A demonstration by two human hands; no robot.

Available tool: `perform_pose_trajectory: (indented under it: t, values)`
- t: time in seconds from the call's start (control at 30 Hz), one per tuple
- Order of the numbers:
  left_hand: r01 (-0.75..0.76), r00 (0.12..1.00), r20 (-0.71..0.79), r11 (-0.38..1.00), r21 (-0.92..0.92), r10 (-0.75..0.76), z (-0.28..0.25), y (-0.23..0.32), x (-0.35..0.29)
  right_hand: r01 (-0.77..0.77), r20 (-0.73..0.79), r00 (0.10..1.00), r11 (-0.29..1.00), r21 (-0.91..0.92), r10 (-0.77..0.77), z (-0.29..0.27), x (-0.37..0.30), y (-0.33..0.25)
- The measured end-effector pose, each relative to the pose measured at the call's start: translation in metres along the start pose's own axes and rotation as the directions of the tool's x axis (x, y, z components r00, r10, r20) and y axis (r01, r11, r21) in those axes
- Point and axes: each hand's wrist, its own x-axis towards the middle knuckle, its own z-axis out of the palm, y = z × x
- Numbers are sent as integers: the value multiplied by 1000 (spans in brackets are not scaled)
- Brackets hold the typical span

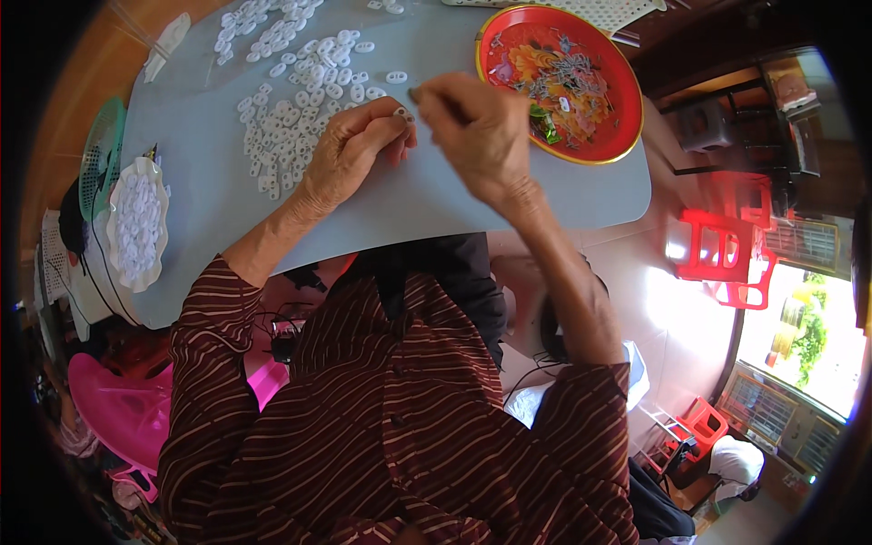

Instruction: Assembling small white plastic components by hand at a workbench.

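Note:
My left hand point(356, 150) is closed over the grey table point(363, 216), pinching a small white oval plastic piece with two holes point(402, 113) between thumb and fingertips. Just to its right, my right hand point(477, 127) is raised with its fingers curled together; something small and dark shows at the fingertips, too small to name. Left of my left hand lies a spread of similar white pieces point(282, 136), with more heaped farther back. Beyond my right hand stands a red round tray point(627, 118) with a gold rim, holding many small grey metal bits and a green wrapper.
A white scalloped dish point(160, 227) full of white pieces sits at the table's left edge, beside a green mesh basket point(100, 150). A white perforated basket point(581, 11) lies at the back. Red stools point(718, 245) stand on the floor to the right, a pink chair point(123, 400) at lower left.

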Motion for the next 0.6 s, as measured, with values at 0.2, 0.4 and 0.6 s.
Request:
perform_pose_trajectory:
  t: [0.2,0.4,0.6]
  values:
    - [40,999,16,997,70,-41,1,9,0,6,128,990,870,-493,65,-59,38,34]
    - [17,999,43,995,96,-21,-1,8,0,100,299,942,722,-685,153,-55,46,52]
    - [10,998,58,995,96,-15,-1,6,0,147,346,921,663,-734,180,-48,56,59]
